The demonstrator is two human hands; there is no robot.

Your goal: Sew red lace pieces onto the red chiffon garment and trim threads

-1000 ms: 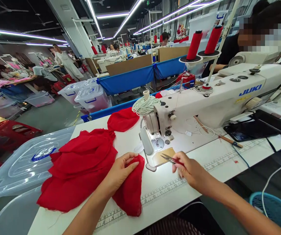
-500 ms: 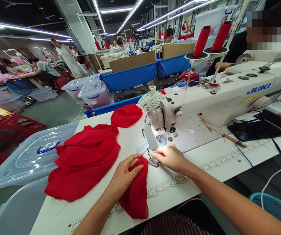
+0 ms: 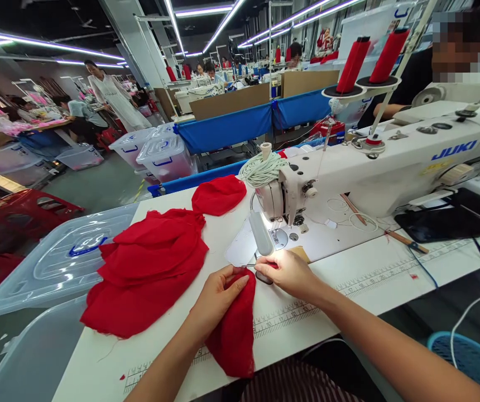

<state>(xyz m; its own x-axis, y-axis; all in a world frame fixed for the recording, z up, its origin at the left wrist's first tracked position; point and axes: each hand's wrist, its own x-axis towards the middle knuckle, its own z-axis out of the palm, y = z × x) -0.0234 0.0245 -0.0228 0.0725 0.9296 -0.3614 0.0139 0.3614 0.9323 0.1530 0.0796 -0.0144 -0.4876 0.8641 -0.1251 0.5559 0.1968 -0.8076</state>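
My left hand (image 3: 222, 287) pinches the top edge of a red cloth piece (image 3: 235, 340), which drapes down over the table's front part. Close to its fingertips, my right hand (image 3: 286, 271) is closed round a small metal tool (image 3: 248, 266) with a thin tip and a bit of red at the grip; its exact kind is mostly hidden by the fingers. The tip reaches the cloth's upper edge. Just behind both hands is the needle area of a white sewing machine (image 3: 340, 178). A pile of red cloth (image 3: 152, 268) lies to the left, and a smaller red piece (image 3: 219, 195) behind it.
A printed ruler (image 3: 290, 318) runs along the white table's front. Left stands a clear lidded bin (image 3: 60, 251). A wooden-handled tool (image 3: 407, 241) and a black tablet-like device (image 3: 428, 220) lie at right. Red thread cones (image 3: 353, 66) stand above the machine. A co-worker sits beyond it.
The view has shifted slightly. The right hand's tool tip now shows more clearly at the cloth's edge. Both hands keep nearly the same place.
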